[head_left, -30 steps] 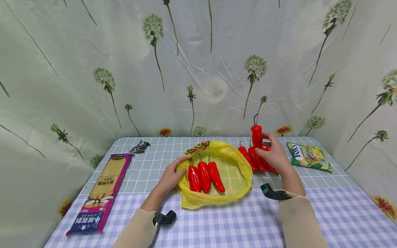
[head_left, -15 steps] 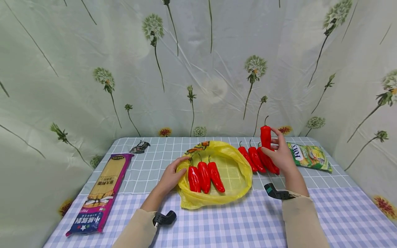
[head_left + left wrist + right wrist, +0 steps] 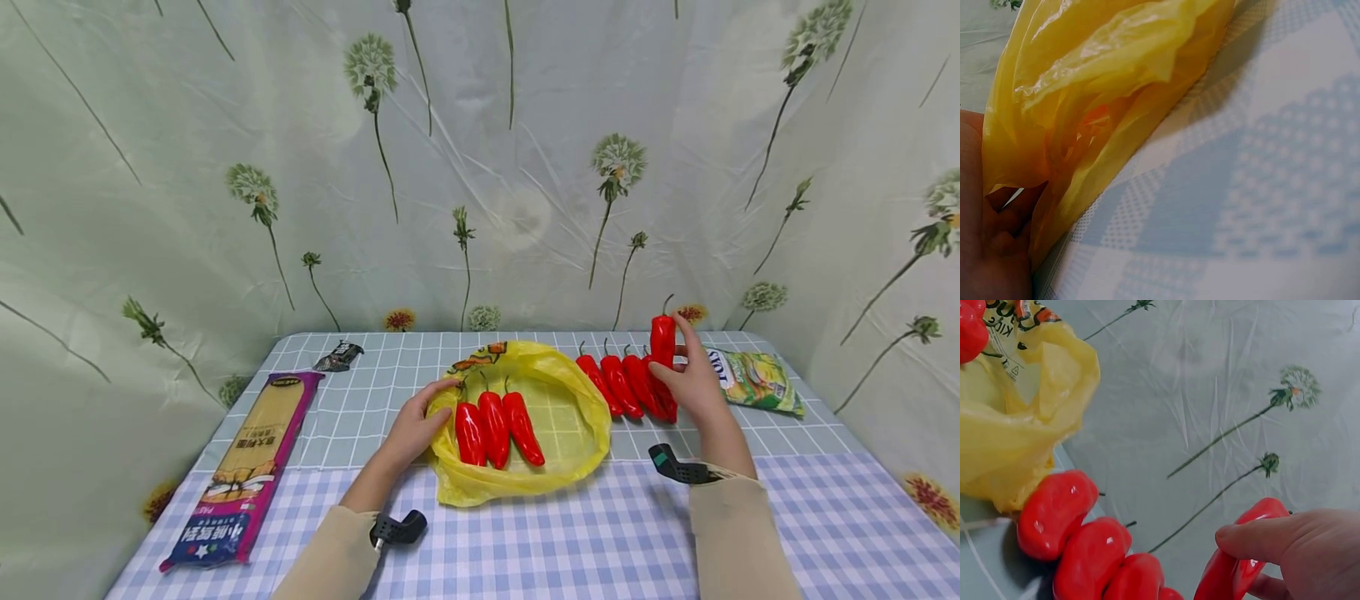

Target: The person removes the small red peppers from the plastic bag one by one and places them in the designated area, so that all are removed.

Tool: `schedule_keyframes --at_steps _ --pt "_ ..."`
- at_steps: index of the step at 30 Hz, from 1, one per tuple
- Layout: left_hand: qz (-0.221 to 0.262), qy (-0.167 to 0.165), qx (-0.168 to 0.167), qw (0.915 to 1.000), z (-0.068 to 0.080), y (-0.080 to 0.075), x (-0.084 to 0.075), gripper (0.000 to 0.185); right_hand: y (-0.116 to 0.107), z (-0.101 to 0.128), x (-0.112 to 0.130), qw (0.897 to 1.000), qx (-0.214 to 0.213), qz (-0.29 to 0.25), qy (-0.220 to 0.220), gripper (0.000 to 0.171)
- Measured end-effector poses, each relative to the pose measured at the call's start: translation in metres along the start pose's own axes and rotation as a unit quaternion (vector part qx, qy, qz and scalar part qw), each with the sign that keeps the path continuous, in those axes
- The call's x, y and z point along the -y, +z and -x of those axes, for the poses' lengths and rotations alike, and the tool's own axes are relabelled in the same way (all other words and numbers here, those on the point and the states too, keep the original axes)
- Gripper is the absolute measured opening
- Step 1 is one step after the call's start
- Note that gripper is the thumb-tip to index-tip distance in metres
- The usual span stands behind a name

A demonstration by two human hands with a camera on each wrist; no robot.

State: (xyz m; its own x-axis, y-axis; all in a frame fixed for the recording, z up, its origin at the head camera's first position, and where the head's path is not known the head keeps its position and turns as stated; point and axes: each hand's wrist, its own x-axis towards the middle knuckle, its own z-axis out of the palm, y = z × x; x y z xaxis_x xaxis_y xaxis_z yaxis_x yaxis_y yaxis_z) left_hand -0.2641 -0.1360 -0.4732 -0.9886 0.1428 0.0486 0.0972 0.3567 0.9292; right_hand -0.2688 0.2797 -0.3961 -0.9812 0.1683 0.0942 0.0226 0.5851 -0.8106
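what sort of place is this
Probably a small staged filming booth rather than a working kitchen, though the wider room is out of view: a dandelion-print sheet closes in the back and sides of a patterned tabletop, and each wrist wears a small black camera.

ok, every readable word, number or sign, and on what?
"PAST", purple pasta packet: ending unclear, Chinese characters too small.
"OXS", green packet: first letter partly hidden by the right hand.
"KID", yellow plastic bag: rest unclear, other print blurred or cut off.
Triangular recycling sign, same bag.
Black wrapper: too small to read.
No readable numbers.
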Motion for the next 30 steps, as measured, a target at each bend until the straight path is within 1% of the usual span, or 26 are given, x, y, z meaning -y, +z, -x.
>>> schedule_keyframes --at_steps 4,10,14,21,29,30 --pt "0.003 0.000 0.000 1.0000 0.001 0.000 0.000 0.045 -0.003 -0.001 -0.007 1.000 -0.004 0.014 0.013 0.090" --pt "0.004 0.004 0.002 1.0000 0.000 0.000 0.002 0.045 -0.006 -0.001 -0.016 0.998 -0.012 0.044 0.048 0.089" --pt "0.004 0.008 0.002 1.0000 -0.001 0.001 0.003 0.045 -0.007 -0.001 -0.022 0.996 -0.012 0.067 0.059 0.085" --pt "0.002 0.002 0.003 1.0000 0.000 0.001 0.004 0.046 -0.004 -0.003 -0.031 0.990 -0.016 0.082 0.110 0.075" --pt "0.008 -0.004 0.000 1.0000 -0.001 0.001 0.003 0.045 -0.005 -0.004 -0.034 0.988 -0.026 0.095 0.123 0.070" --pt "0.006 0.000 0.000 1.0000 -0.001 0.001 0.003 0.045 -0.005 -0.004 -0.035 0.987 -0.029 0.097 0.125 0.070"
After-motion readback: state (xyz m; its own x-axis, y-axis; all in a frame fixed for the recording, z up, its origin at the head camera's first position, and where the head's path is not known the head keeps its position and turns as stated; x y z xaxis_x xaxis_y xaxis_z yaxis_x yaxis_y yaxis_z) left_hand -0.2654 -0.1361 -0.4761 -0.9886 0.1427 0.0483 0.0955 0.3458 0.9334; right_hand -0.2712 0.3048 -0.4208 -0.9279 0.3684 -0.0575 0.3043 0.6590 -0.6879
